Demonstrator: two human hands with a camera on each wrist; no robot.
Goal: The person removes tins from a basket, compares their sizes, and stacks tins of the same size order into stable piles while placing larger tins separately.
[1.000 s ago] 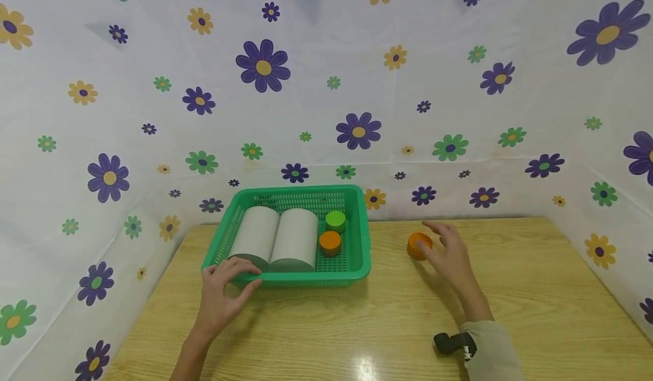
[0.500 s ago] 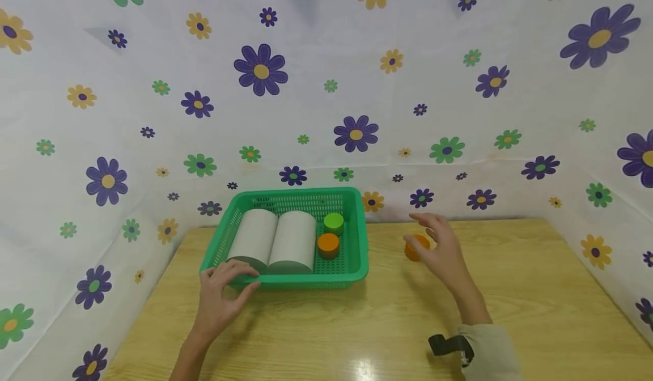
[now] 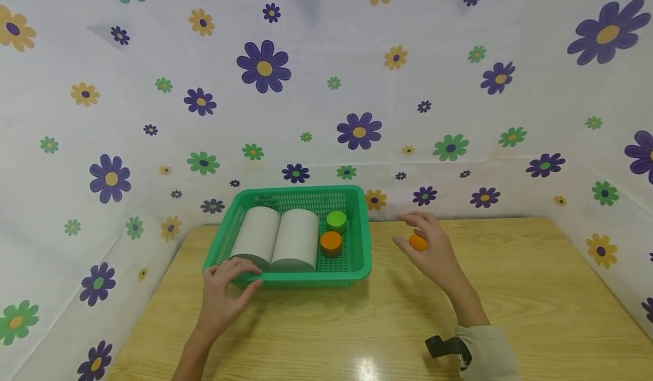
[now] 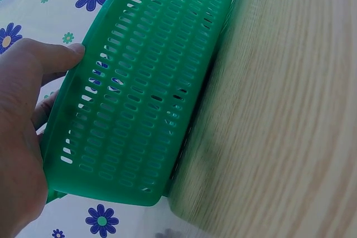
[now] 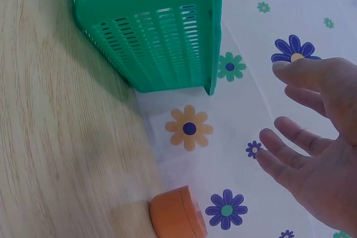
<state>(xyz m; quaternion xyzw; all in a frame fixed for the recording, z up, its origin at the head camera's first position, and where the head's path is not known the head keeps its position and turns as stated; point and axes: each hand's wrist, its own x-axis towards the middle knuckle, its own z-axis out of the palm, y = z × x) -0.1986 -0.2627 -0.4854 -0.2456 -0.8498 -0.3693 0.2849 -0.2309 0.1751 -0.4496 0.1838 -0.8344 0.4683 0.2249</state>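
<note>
My left hand grips the near rim of a green perforated plastic basket, at its left end. In the left wrist view, the thumb lies over the rim of the basket and fingers go behind it. My right hand hovers over the table to the right of the basket, fingers spread and nothing between them. Behind it, partly hidden in the head view, stands a short round orange tub. The right wrist view shows this tub apart from the right hand, with a seam near its top.
Inside the basket, two large white cylinders lie side by side. To their right are a short green cylinder and a short orange cylinder. A flower-print sheet hangs behind the wooden table.
My right hand has moved left, away from beside the orange tub, and now overlaps it in the head view. The left hand keeps its place on the basket rim.
</note>
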